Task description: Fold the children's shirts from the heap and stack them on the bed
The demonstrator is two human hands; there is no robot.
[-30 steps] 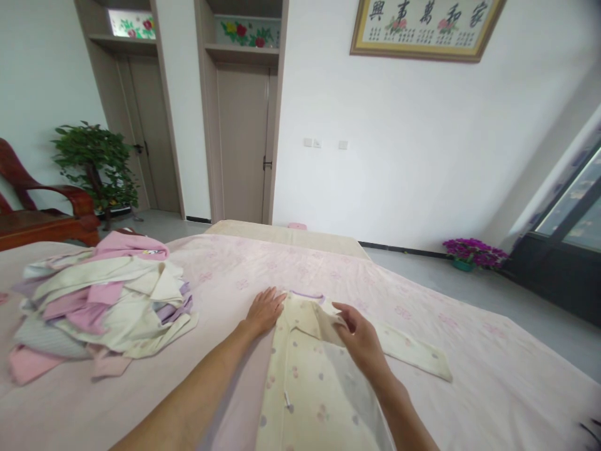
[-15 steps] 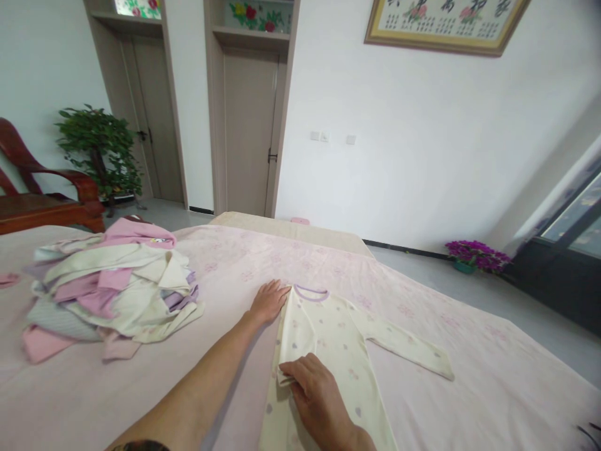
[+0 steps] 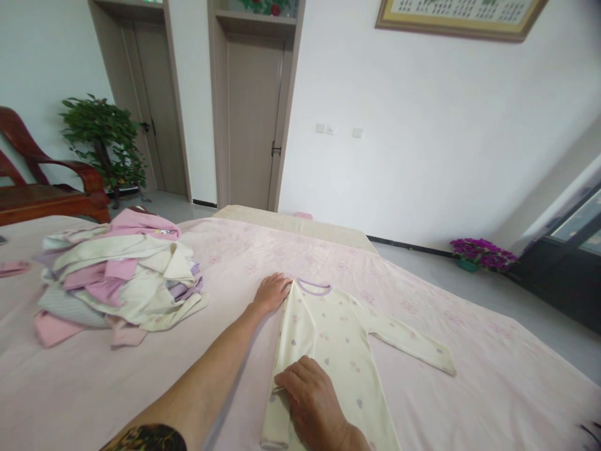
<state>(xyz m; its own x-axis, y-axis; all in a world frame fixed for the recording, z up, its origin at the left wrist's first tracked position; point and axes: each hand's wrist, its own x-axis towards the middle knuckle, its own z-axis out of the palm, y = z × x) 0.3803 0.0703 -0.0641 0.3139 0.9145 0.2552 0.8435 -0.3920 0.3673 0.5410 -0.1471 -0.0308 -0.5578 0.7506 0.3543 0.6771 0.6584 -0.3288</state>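
The right hand [image 3: 310,394] grips the folded sleeve [image 3: 298,332]; the left hand [image 3: 273,292], grip unclear, touches the shirt [image 3: 345,351] near its collar; hard tugging could skew the fold

Shirt [image 3: 347,338] — partly cropped below (cuff perhaps under right hand [image 3: 312,391]).

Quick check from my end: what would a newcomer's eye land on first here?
Probably the cream top with the purple neckline, spread at lower center on the pink cloth, the left hand at its shoulder and the right hand lower down on it. Next, the heap of clothes at left. Beyond, vivid purple flowers stand out on the floor at right.
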